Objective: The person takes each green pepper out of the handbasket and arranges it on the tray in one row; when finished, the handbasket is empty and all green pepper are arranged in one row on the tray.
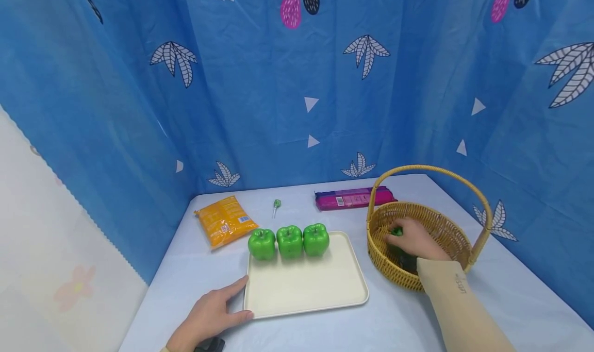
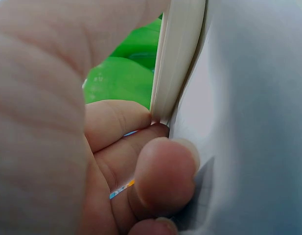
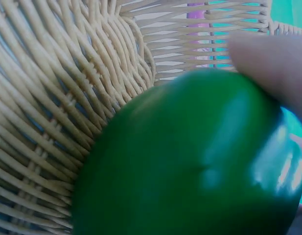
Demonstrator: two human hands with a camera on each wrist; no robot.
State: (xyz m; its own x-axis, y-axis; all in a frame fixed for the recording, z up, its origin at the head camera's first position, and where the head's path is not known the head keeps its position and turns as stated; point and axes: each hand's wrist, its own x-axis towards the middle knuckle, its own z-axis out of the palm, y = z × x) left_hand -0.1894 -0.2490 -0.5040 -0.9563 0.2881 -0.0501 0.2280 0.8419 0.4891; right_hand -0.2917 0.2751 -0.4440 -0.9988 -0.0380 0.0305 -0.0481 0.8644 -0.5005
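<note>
Inside the wicker basket (image 1: 389, 270) at the right, my right hand (image 1: 416, 239) grips a green bell pepper (image 3: 185, 161). The right wrist view shows that pepper close up, beside the woven wall; the hand hides most of it from the head view. My left hand (image 1: 209, 313) touches the left edge of a cream tray (image 1: 306, 290), thumb near the front corner and fingers extended along the side. Three green bell peppers, a left one (image 1: 262, 245), a middle one (image 1: 290, 242) and a right one (image 1: 316, 240), stand in a row along the tray's back edge.
An orange packet (image 1: 225, 223) lies behind the tray to the left. A small green-headed stick, like a lollipop (image 1: 277, 204), is further back. Between it and the basket is a long pink-purple packet (image 1: 345, 199). The basket's tall handle (image 1: 433, 167) arches over it. Blue curtains (image 1: 287, 84) enclose the table.
</note>
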